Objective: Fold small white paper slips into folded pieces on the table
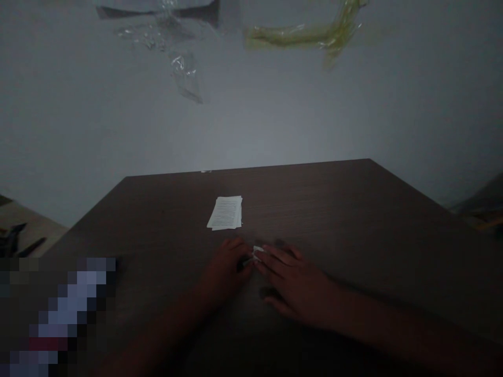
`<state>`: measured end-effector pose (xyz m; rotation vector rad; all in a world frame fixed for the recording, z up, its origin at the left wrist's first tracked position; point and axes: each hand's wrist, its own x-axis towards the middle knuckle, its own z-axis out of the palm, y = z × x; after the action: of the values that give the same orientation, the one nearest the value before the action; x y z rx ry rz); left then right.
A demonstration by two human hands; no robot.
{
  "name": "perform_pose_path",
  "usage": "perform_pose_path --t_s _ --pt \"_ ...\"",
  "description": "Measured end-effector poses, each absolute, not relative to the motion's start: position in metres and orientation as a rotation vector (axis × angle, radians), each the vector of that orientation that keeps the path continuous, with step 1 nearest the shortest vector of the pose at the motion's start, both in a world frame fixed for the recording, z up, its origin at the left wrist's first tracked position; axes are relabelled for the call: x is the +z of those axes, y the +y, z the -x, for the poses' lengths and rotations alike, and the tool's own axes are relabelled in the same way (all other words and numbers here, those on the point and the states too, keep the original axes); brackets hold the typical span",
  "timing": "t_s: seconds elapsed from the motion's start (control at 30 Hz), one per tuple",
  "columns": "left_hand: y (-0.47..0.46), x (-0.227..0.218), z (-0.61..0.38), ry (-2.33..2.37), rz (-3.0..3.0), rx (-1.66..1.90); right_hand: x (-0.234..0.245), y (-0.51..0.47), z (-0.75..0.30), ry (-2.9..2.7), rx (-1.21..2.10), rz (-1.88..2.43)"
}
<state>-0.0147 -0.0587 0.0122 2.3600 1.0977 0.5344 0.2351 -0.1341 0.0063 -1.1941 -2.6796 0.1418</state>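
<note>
A person's bare forearms reach in from the bottom of the frame over a dark, wood-grained tabletop [330,209] in dim light. At lower left, a blocky blur hides whatever lies there. The right hand [291,277], right of lower center, is spread palm down, fingers nearly straight and thumb apart, its fingertips on a small piece of white paper [257,251]. The left hand [228,267], just beside it, is curled, thumb and fingers closed on the paper's left end. The piece sits between the two hands, below the center of the frame, partly hidden by fingers. Just beyond, left of center, lies a loose stack of printed sheets [226,212], edges uneven. A white scrap [206,171] rests at the tabletop's far edge. Behind rises a pale wall [275,115], with clear tape [184,70] at upper left and yellowish tape [291,36] at upper right.
</note>
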Motion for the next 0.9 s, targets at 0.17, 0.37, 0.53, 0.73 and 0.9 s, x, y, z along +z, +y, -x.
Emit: perform_pose_path --t_s 0.17,0.37,0.53,0.73,0.9 --pt "-0.061 0.008 0.015 1.14 -2.351 0.59 0.003 -0.145 -0.229 -2.667 0.309 1.224" --pt "-0.061 0.007 0.018 1.123 -2.392 0.56 0.009 -0.144 -0.232 -2.641 0.406 1.231" --pt "-0.06 0.004 0.02 1.102 -2.39 0.55 0.011 -0.145 -0.234 -2.627 0.371 1.225" --pt "-0.06 0.006 0.02 1.107 -2.4 0.535 0.011 -0.146 -0.235 -2.607 0.362 1.242" --pt "-0.059 0.006 0.02 1.114 -2.397 0.53 0.014 -0.149 -0.235 -2.571 0.348 1.29"
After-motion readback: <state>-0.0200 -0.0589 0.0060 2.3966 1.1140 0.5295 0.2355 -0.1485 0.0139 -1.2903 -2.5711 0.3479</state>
